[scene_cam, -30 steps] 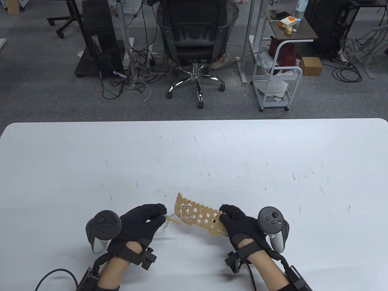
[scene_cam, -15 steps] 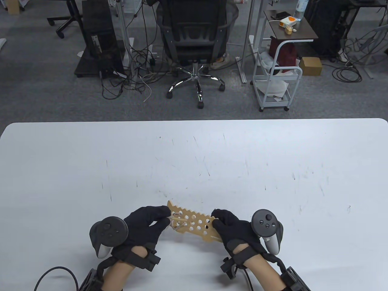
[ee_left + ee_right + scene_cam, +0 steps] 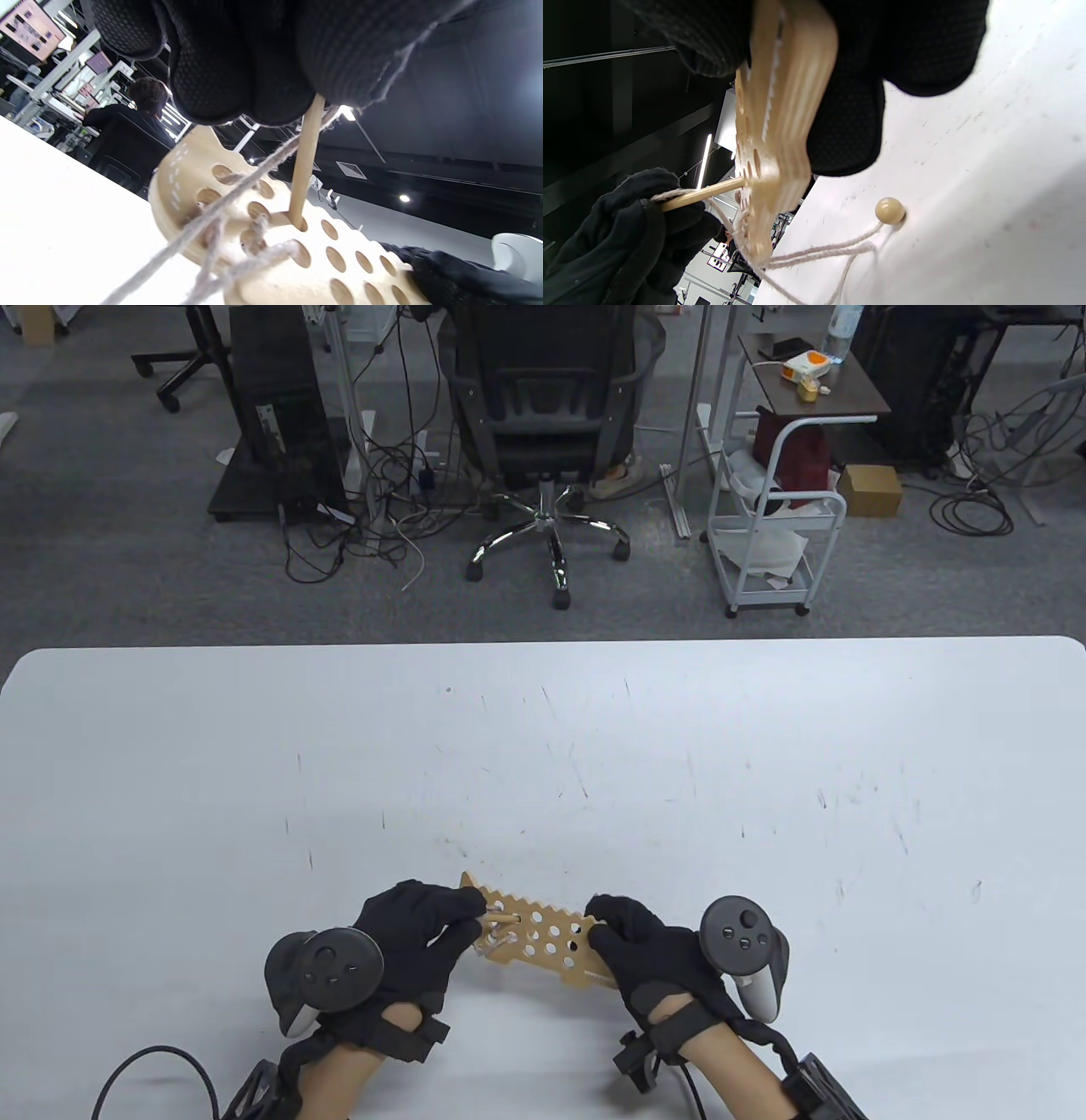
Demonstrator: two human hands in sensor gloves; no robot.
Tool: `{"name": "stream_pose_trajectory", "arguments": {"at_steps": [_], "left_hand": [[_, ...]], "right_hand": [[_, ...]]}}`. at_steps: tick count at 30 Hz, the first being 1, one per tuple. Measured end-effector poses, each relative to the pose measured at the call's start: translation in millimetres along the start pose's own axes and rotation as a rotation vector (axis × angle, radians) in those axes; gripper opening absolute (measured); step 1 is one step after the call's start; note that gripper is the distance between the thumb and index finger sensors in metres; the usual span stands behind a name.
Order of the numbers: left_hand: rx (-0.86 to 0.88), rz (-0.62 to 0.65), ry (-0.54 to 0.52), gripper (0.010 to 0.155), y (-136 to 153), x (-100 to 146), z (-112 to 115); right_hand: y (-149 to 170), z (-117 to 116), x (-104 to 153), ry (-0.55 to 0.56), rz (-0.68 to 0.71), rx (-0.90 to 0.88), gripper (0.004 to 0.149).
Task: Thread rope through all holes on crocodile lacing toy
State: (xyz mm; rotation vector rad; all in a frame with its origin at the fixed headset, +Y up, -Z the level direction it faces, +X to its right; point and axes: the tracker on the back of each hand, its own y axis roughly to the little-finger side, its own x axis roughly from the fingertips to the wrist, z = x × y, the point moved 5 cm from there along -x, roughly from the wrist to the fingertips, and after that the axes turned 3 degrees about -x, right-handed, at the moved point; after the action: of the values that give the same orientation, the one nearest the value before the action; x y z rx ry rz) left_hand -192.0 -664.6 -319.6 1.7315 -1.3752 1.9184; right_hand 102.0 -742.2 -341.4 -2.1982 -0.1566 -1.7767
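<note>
- The wooden needle [image 3: 306,161] is pinched by the left hand [image 3: 407,937]; it should be kept square to its hole.
- The crocodile board [image 3: 543,937], raised off the table [image 3: 543,746], is gripped at its other end by the right hand [image 3: 653,959].
- The rope [image 3: 818,252] behind should be kept slack, its bead [image 3: 890,210] resting on the table.

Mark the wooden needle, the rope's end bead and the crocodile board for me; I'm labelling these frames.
wooden needle [image 3: 304,169], left wrist view, mid-shaft.
end bead [image 3: 890,210], right wrist view, centre of ball.
crocodile board [image 3: 556,943], table view, middle of holed face.

Overhead cam; wrist cams close, prob. upturned
</note>
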Motion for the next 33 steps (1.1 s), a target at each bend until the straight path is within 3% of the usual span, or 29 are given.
{"name": "stream_pose_trajectory", "arguments": {"at_steps": [4,21,29,33], "left_hand": [[0.034,0.012,0.047,0.043,0,-1,9],[-0.125,-0.004,0.03,0.043,-7,0,18],[-0.162,-0.008,0.067,0.057,-9,-1,27],[-0.193,-0.002,0.089,0.057,-12,-1,30]], "right_hand": [[-1,-2,0,-0.01,0.003,-0.024,0.049],[-6,-9,3,-0.029,0.023,-0.007,0.049],[-6,-10,3,-0.035,0.026,-0.006,0.049],[-6,-12,3,-0.044,0.027,-0.001,0.05]]}}
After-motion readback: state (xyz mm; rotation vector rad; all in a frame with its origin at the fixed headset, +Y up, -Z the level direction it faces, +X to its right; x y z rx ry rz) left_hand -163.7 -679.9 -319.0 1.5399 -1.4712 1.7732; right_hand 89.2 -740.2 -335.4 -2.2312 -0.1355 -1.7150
